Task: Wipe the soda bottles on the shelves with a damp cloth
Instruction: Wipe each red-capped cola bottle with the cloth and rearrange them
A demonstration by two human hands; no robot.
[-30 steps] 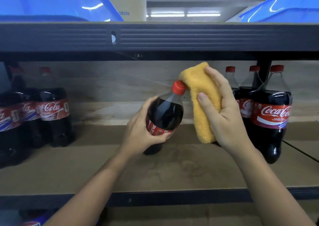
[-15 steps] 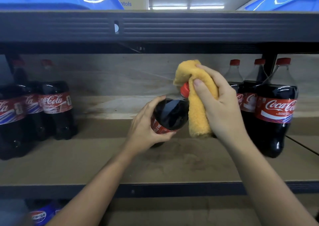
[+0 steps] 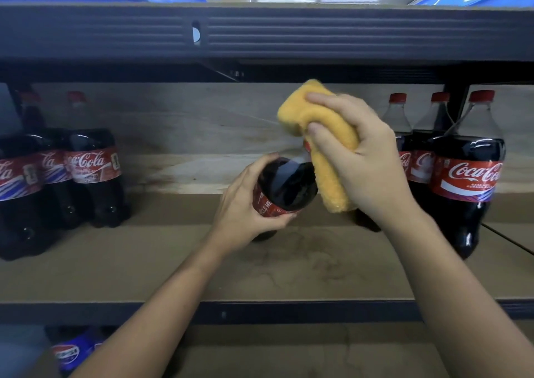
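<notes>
While the left hand (image 3: 245, 204) gripped a small cola bottle (image 3: 284, 187) around its red label, fingers curled about the body, the bottle was held tilted above the middle of the shelf board (image 3: 173, 268), neck leaning to the right. The right hand (image 3: 358, 158) clutched a folded yellow cloth (image 3: 323, 146), thumb and fingers closed over it, and the cloth covered the bottle's neck and cap; only a sliver of red showed at the cloth's edge. Three large cola bottles (image 3: 465, 175) stood upright at the right end of the shelf, just behind the right hand. A second group of cola bottles (image 3: 92, 172) stood at the left end, well apart from the held bottle
</notes>
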